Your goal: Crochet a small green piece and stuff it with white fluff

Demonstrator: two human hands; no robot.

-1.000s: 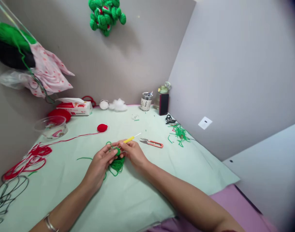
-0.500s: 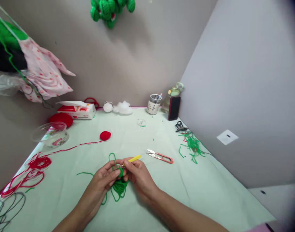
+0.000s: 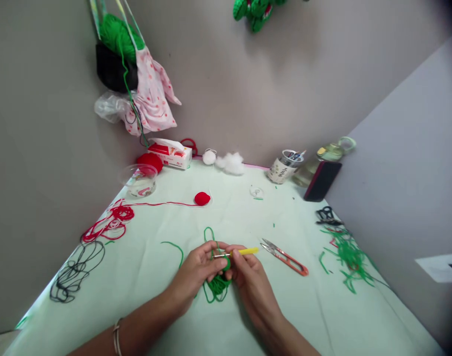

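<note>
Between my fingers is a small green crochet piece [image 3: 226, 263], partly covered by both hands. My left hand [image 3: 202, 267] pinches it from the left, with green yarn running over the fingers. My right hand [image 3: 250, 274] grips a crochet hook [image 3: 248, 251] by its yellow handle; the metal shaft points left, across the top of the piece. Whether the hook tip sits in a stitch is too small to tell. Below the hands a loose bundle of green yarn [image 3: 216, 289] lies on the pale cloth, and a loop of it stands out above the left fingers.
Thread snips [image 3: 285, 257] lie right of my hands. Green yarn scraps [image 3: 352, 254] and a black clip [image 3: 326, 215] are farther right. A red crocheted ball [image 3: 202, 199], red yarn [image 3: 118, 220] and dark cord [image 3: 75, 272] lie left. A phone [image 3: 322, 182] leans against a bottle [image 3: 332, 151] behind.
The view has turned left and tilted, so everything sits farther right in the picture. Both hands keep hold of the piece and the hook, whose shaft now lies more level.
</note>
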